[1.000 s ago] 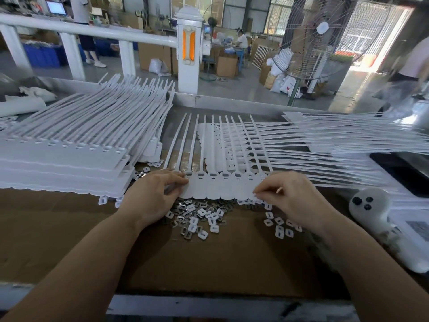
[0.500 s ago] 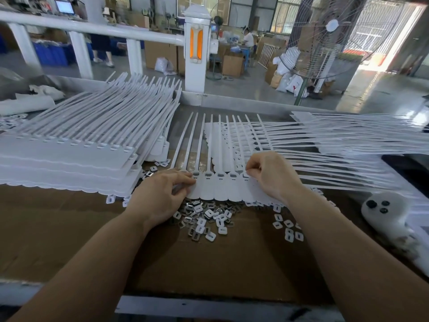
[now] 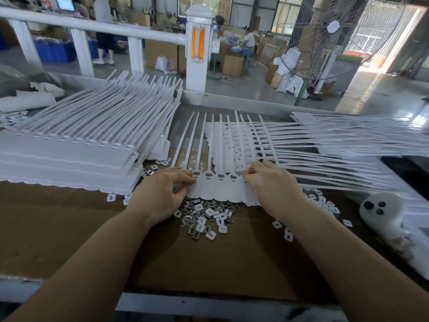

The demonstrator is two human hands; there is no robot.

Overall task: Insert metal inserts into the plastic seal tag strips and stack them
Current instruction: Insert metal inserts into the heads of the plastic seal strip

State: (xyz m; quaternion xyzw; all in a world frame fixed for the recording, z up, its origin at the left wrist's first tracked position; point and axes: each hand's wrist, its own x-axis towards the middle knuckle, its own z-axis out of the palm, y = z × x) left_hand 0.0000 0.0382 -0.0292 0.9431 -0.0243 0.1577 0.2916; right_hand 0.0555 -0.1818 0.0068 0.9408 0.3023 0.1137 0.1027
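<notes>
Both forearms reach forward over the cardboard-covered tabletop (image 3: 69, 228). The left hand (image 3: 160, 194) lies palm down, its fingers pinching the left end of the tag strip (image 3: 220, 189). The right hand (image 3: 270, 182) has fingers curled, pressing on the strip's slot row at its right end. Loose inserts (image 3: 204, 217) lie just below the strip. A stack (image 3: 69, 154) sits left. Half a second ago the right hand was further left along the strip.

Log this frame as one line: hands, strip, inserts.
left hand: holds strip end | right hand: fingers curled at strip slots | tag strip: flat on cardboard | loose inserts: piled below strip
</notes>
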